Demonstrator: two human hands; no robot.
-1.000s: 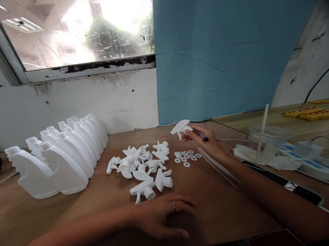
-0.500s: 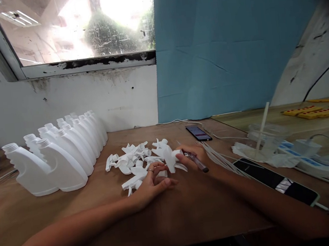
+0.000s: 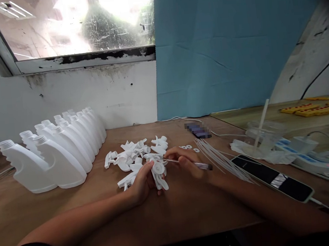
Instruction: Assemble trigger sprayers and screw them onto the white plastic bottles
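Note:
My left hand [image 3: 145,181] is closed around a white trigger spray head [image 3: 158,169], its round cap opening turned up toward me. In my right hand [image 3: 182,158] is a thin screwdriver [image 3: 202,166] with a translucent handle, its metal shaft pointing left at the spray head. Whether the tip touches the cap cannot be made out. Just beyond my hands lies a loose pile of white spray heads [image 3: 129,155]. Several small white ring washers [image 3: 196,150] rest on the table right of my right hand, beside a bundle of thin clear tubes [image 3: 219,158].
White plastic bottles [image 3: 59,161] without caps stand in rows at the left. A black phone [image 3: 273,177] with a cable lies at the right, a second phone [image 3: 197,130] farther back. A plastic cup [image 3: 267,131] with a straw and a power strip [image 3: 306,159] stand at far right.
The spray head has passed from my right hand into my left, which has closed on it. The screwdriver has swung so its shaft points at the cap. White rings now show on the table.

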